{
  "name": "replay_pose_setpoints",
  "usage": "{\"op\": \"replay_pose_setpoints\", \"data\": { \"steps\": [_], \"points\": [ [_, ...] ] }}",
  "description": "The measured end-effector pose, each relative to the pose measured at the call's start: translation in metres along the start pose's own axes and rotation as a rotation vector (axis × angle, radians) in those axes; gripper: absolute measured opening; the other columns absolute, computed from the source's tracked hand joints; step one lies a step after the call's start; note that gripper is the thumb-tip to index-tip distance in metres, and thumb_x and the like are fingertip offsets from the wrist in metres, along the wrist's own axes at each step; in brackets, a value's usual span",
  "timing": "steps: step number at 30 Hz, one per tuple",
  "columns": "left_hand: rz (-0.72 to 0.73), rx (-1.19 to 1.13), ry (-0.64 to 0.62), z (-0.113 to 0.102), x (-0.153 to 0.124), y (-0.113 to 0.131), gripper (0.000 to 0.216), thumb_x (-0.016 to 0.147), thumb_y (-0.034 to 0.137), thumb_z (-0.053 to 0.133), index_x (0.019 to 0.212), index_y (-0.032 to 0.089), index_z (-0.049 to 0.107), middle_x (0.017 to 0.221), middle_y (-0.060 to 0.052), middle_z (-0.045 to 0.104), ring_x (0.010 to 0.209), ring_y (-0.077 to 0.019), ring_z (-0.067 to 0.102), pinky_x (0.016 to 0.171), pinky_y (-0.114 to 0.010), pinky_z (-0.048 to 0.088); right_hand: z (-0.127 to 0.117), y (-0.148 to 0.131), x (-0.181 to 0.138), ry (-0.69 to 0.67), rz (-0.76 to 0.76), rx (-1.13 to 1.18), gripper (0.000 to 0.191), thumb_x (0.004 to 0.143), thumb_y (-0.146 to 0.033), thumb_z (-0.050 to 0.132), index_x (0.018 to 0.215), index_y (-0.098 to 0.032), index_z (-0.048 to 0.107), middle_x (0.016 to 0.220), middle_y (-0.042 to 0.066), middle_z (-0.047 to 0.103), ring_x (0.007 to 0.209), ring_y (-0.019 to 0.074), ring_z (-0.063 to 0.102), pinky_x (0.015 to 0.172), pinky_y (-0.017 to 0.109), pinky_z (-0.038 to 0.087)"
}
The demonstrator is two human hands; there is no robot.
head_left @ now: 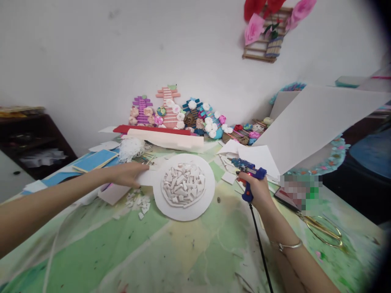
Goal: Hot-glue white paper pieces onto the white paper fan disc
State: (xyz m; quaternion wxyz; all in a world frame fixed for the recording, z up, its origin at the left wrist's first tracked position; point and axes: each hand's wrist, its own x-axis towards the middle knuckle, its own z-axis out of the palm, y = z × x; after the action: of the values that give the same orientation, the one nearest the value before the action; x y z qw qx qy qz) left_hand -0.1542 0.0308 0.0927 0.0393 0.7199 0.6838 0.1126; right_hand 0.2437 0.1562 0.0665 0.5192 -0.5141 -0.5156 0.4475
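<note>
My right hand [258,190] is closed around a blue glue gun [249,173], its nozzle pointing left and its black cord [259,244] trailing toward me. My left hand [126,174] lies flat, fingers stretched out, on a white sheet at the left edge of a white foam disc [183,209]. The disc's middle is covered with several small white foam chips [183,183] stuck in a round patch. More loose chips [139,202] lie on the table just left of the disc.
The table has a green painted cover [128,252]. Paper flower crafts [183,116] line the wall behind a white and red foam bar [166,138]. Large white sheets [311,122] lie right; gold scissors [324,230] and blue foam sheets [94,160] are nearby.
</note>
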Motion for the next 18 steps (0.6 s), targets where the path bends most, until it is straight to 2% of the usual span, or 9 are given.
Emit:
{"op": "replay_pose_setpoints", "data": {
  "steps": [3,8,11,14,18],
  "points": [
    [-0.004,0.022,-0.204,-0.004,-0.024,0.004,0.034,0.058,0.033,0.060,0.088,0.017,0.060,0.082,-0.004,0.062,0.076,-0.0219,0.056,0.065,-0.024,0.039,0.001,0.005,0.003,0.010,-0.005,-0.008,0.022,0.052,-0.030,0.070,0.065,-0.013,0.065,0.058,0.004,0.064,0.053,0.0147,0.055,0.047,0.025,0.040],
    [-0.167,-0.125,-0.178,0.003,-0.059,0.028,0.043,0.059,0.040,0.058,0.096,0.017,0.059,0.089,-0.004,0.063,0.081,-0.0236,0.058,0.066,-0.026,0.041,0.003,0.009,0.003,0.035,-0.028,-0.004,0.024,0.050,-0.031,0.070,0.064,-0.012,0.065,0.055,0.004,0.063,0.045,0.0139,0.051,0.041,0.025,0.035],
    [-0.255,-0.169,-0.064,0.017,-0.076,0.046,0.044,0.062,0.042,0.057,0.098,0.017,0.059,0.096,-0.007,0.064,0.086,-0.0256,0.059,0.067,-0.027,0.042,0.002,0.007,0.001,0.055,-0.051,0.000,0.023,0.050,-0.031,0.070,0.063,-0.012,0.065,0.054,0.003,0.063,0.043,0.0134,0.050,0.039,0.025,0.033],
    [-0.279,-0.162,0.017,0.032,-0.089,0.064,0.042,0.064,0.047,0.057,0.095,0.018,0.059,0.093,-0.007,0.065,0.084,-0.0260,0.060,0.066,-0.029,0.043,0.001,0.004,-0.002,0.073,-0.087,0.008,0.021,0.050,-0.029,0.070,0.061,-0.012,0.065,0.058,0.003,0.064,0.050,0.0145,0.054,0.042,0.025,0.036],
    [-0.272,-0.196,0.014,0.050,-0.099,0.091,0.040,0.063,0.047,0.059,0.092,0.019,0.058,0.094,-0.008,0.065,0.086,-0.0276,0.060,0.068,-0.031,0.043,-0.005,-0.006,-0.012,0.070,-0.123,0.004,0.021,0.050,-0.030,0.071,0.061,-0.013,0.066,0.063,0.005,0.066,0.058,0.0168,0.057,0.046,0.026,0.039]
  ]
}}
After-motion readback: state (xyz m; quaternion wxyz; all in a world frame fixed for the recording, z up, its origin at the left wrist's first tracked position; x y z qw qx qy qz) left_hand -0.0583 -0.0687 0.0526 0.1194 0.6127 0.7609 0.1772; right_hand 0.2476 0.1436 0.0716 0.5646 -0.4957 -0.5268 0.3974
